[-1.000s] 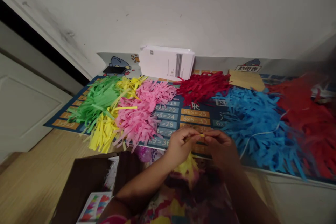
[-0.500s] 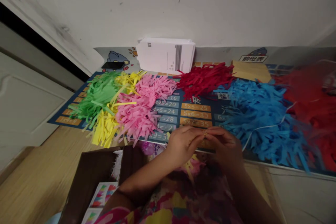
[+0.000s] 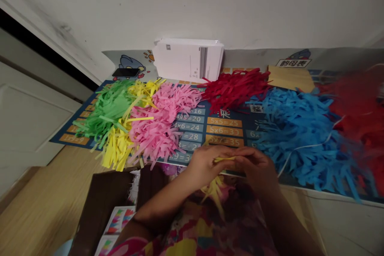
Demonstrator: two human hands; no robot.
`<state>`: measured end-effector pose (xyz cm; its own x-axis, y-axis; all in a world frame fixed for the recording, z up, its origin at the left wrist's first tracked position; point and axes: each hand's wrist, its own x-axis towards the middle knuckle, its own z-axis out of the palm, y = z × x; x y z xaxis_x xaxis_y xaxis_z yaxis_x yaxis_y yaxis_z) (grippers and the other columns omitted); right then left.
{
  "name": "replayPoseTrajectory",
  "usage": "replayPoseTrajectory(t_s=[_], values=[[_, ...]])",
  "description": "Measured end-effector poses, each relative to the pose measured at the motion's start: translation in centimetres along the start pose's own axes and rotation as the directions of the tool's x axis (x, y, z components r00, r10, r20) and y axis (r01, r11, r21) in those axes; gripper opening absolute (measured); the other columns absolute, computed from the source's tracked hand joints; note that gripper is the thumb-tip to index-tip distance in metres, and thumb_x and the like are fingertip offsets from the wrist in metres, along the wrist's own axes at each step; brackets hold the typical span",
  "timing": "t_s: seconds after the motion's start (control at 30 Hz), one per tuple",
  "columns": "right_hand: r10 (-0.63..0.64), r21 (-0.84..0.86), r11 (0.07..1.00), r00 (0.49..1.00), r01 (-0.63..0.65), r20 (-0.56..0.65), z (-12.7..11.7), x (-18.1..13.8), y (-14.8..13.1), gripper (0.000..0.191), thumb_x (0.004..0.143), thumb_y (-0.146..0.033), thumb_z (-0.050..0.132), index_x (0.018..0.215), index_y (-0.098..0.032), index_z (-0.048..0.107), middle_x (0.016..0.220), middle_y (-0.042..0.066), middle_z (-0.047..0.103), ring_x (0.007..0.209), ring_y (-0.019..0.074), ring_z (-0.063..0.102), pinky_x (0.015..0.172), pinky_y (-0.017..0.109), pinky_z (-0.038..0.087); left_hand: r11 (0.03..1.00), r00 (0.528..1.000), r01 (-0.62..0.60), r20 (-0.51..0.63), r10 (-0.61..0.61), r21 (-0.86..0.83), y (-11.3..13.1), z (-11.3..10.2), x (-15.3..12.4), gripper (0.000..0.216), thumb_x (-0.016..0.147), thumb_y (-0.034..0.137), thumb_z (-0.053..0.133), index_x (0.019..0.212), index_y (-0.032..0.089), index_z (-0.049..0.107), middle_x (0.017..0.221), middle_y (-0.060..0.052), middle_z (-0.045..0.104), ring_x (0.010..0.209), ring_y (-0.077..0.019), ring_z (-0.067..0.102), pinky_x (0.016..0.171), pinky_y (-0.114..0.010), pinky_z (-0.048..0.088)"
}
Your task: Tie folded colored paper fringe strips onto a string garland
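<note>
My left hand [image 3: 204, 165] and my right hand [image 3: 257, 168] meet over the near edge of a blue multiplication-table mat [image 3: 222, 126]. Both are closed in a pinch on a thin yellow paper strip [image 3: 223, 159] stretched between the fingertips. More yellow strips [image 3: 213, 190] hang below my left hand, over my lap. On the mat lie heaps of shredded paper: green [image 3: 109, 110], yellow [image 3: 120, 148], pink [image 3: 163, 122], dark red [image 3: 235, 88], blue [image 3: 295, 132] and red [image 3: 360, 116].
A white box [image 3: 189, 61] leans against the wall behind the mat, a black phone [image 3: 125, 73] to its left, a tan sheet [image 3: 290, 79] to its right. A brown cardboard box [image 3: 103, 204] with colourful packets sits by my left arm on the wooden floor. A white string [image 3: 306, 147] crosses the blue heap.
The view has shifted slightly downward. My hands stay together; the yellow strip between my fingertips shows longer now than half a second ago.
</note>
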<state>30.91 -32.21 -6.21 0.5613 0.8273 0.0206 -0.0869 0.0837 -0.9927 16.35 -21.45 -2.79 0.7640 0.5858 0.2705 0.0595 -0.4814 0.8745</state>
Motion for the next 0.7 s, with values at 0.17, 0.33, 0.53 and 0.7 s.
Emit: replayPoseTrajectory(t_s=[0.17, 0.33, 0.53, 0.7], values=[[-0.111, -0.087, 0.99, 0.994, 0.111, 0.01, 0.0, -0.1, 0.1, 0.007, 0.077, -0.026, 0.078, 0.071, -0.026, 0.075, 0.078, 0.001, 0.073, 0.074, 0.0167, 0.069, 0.068, 0.028, 0.055, 0.998, 0.998, -0.07, -0.006, 0.07, 0.012, -0.5, 0.1, 0.3, 0.016, 0.086, 0.036, 0.074, 0.092, 0.022, 0.078, 0.088, -0.007, 0.08, 0.081, -0.0202, 0.074, 0.08, -0.031, 0.056], [-0.146, -0.118, 0.983, 0.989, 0.142, -0.029, 0.0, -0.5, 0.1, 0.011, 0.081, -0.026, 0.074, 0.07, -0.025, 0.072, 0.078, 0.001, 0.071, 0.075, 0.016, 0.067, 0.068, 0.027, 0.055, 0.998, 0.999, -0.046, 0.001, 0.046, 0.036, -0.3, -0.3, 0.2, 0.011, 0.086, 0.031, 0.074, 0.088, 0.021, 0.078, 0.084, -0.007, 0.078, 0.078, -0.0189, 0.072, 0.075, -0.028, 0.054], [-0.116, -0.165, 0.98, 0.992, 0.108, -0.045, -0.1, -1.3, 0.0, 0.009, 0.08, -0.032, 0.076, 0.087, -0.027, 0.078, 0.093, 0.004, 0.077, 0.086, 0.0213, 0.072, 0.075, 0.033, 0.06, 0.996, 0.993, -0.078, -0.089, 0.081, 0.038, 0.0, 0.0, -0.1, 0.012, 0.088, 0.031, 0.073, 0.092, 0.021, 0.077, 0.088, -0.007, 0.078, 0.08, -0.0184, 0.072, 0.075, -0.029, 0.056], [-0.272, -0.358, 0.905, 0.96, 0.23, -0.071, -0.1, -1.9, -0.3, 0.01, 0.087, -0.03, 0.071, 0.089, -0.03, 0.08, 0.092, 0.002, 0.079, 0.086, 0.0216, 0.074, 0.081, 0.036, 0.06, 0.932, 0.918, -0.346, -0.165, 0.36, 0.109, -0.3, 0.7, -0.4, 0.016, 0.093, 0.021, 0.063, 0.099, 0.026, 0.077, 0.1, -0.006, 0.077, 0.093, -0.0181, 0.072, 0.089, -0.035, 0.057]])
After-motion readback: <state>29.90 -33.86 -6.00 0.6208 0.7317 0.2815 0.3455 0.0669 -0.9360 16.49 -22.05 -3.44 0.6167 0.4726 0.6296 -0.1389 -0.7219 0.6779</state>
